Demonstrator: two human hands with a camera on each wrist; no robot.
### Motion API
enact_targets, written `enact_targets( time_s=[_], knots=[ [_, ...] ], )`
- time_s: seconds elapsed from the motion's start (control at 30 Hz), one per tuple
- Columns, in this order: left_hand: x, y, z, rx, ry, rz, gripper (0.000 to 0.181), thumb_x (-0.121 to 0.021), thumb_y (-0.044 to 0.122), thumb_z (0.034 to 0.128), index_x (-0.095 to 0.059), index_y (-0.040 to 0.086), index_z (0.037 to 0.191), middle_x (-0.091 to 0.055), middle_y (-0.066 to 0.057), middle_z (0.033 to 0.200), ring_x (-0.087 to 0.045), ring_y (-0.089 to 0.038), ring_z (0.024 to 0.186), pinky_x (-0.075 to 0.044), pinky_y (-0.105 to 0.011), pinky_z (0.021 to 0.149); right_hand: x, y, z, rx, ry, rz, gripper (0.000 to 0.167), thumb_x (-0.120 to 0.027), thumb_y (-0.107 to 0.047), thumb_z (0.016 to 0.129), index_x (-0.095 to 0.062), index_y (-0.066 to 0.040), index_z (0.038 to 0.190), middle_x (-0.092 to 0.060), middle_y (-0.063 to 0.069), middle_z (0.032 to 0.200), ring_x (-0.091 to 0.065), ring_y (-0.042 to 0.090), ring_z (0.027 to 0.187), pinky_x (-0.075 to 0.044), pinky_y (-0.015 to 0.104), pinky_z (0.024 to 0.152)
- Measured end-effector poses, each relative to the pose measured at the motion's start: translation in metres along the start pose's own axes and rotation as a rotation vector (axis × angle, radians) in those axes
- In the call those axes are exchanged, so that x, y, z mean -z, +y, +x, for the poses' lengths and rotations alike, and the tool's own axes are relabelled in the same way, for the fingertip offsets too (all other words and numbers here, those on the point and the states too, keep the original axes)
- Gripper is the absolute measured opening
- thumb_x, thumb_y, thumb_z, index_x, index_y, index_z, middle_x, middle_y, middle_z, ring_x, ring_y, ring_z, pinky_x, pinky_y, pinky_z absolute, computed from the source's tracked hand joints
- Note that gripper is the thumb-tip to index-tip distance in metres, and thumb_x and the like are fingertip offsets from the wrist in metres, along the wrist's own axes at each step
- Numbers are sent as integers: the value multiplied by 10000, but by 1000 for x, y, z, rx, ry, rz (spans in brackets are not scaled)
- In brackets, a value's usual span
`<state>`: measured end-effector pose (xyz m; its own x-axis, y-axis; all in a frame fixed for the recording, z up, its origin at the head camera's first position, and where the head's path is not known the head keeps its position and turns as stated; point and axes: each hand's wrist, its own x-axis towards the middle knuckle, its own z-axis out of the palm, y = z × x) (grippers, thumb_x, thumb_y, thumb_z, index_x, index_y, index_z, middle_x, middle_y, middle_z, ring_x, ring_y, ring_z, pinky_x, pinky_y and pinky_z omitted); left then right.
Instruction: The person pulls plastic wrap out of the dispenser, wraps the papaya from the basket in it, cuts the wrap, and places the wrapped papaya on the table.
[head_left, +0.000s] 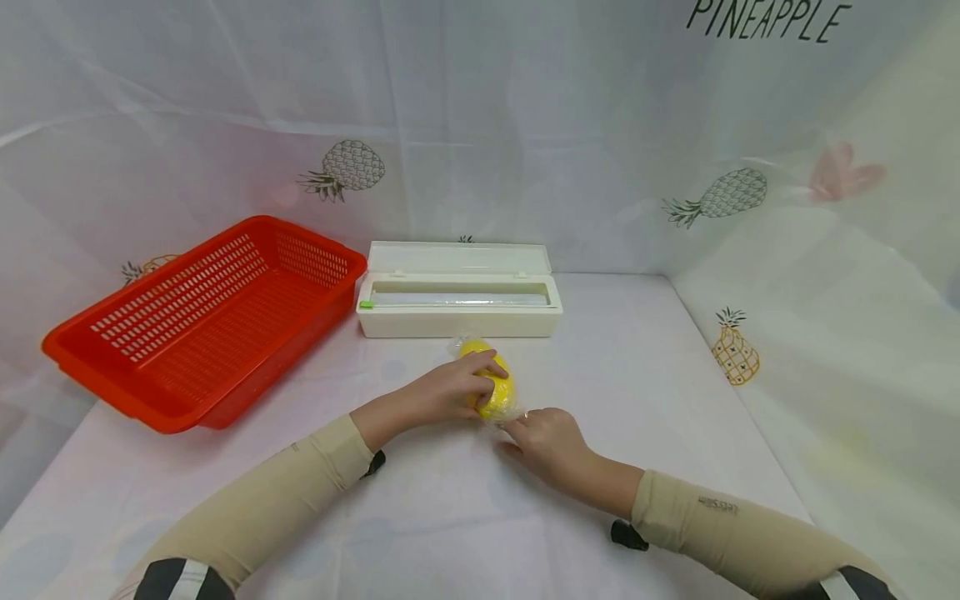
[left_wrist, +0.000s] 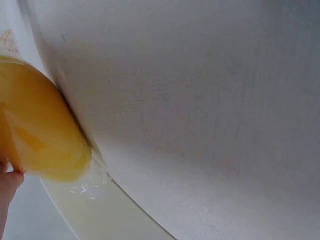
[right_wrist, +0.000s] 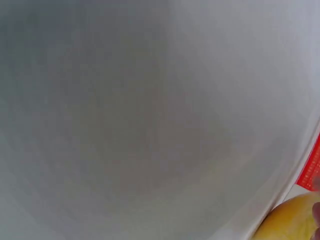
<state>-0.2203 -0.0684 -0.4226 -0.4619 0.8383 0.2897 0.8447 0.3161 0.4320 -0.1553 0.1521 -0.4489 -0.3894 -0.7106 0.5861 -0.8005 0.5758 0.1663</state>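
Observation:
A smooth, oblong yellow fruit point(head_left: 501, 397), its kind unclear, lies on the table wrapped in clear cling film. My left hand point(head_left: 450, 390) holds it from the left, with fingers curled over its top. At the fruit's near end, my right hand point(head_left: 551, 446) pinches the gathered cling film point(head_left: 510, 415) between thumb and forefinger. In the left wrist view the fruit point(left_wrist: 40, 125) shows at the left edge, loose film point(left_wrist: 92, 186) sticking out from its end. Only part of the fruit point(right_wrist: 287, 222) appears in the right wrist view, at the lower right corner.
Behind the fruit stands a white cling film dispenser point(head_left: 459, 322), lid point(head_left: 459, 257) raised, with a roll inside. A red plastic basket point(head_left: 247, 385) sits at the left. White pineapple-print cloth point(head_left: 525, 125) hangs behind and at the right of the white-covered table point(head_left: 420, 533).

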Motion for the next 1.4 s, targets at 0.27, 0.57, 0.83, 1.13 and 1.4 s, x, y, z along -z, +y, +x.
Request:
enact_targets(
  time_s=[0.27, 0.57, 0.83, 1.13, 1.4],
  knots=[
    [2, 0, 1, -2, -16, 3, 357, -859, 79, 731, -503, 92, 704, -528, -106, 1295, -380, -331, 1355, -351, -380, 1092, 9, 1, 2, -30, 92, 196, 195, -873, -83, 654, -691, -122, 713, -576, -78, 552, -549, 45, 477, -452, 161, 470],
    [2, -7, -3, -12, -15, 9, 424, -874, 82, 711, -452, 121, 692, -528, -99, 1291, -409, -314, 1340, -393, -368, 1059, 18, -2, -11, -95, 66, 394, 120, -788, -152, 804, -673, -120, 820, -575, -110, 626, -439, -27, 511, -376, 87, 496],
    [0, -8, 0, -12, -25, 2, 410, -861, 70, 728, -454, 118, 705, -516, -87, 1296, -387, -311, 1354, -375, -353, 1074, 16, -7, 0, -109, 61, 263, 207, -889, -125, 661, -738, -119, 804, -583, -95, 591, -514, 23, 504, -436, 136, 492],
    [0, -9, 1, 0, -29, 10, 407, -864, 101, 734, -460, 125, 694, -514, -74, 1290, -404, -284, 1349, -366, -347, 1079, 22, -1, -4, -108, 149, 341, 222, -630, -322, 950, -642, -101, 947, -545, -102, 632, -407, 6, 511, -337, 96, 484],
    [-1, -12, 2, -19, -29, 2, 410, -866, 105, 734, -458, 139, 704, -519, -76, 1283, -400, -299, 1350, -387, -339, 1063, 27, 15, 5, 8, 127, 300, 182, -607, -223, 978, -733, -99, 937, -597, -74, 668, -463, 46, 519, -418, 139, 505]
  ],
)
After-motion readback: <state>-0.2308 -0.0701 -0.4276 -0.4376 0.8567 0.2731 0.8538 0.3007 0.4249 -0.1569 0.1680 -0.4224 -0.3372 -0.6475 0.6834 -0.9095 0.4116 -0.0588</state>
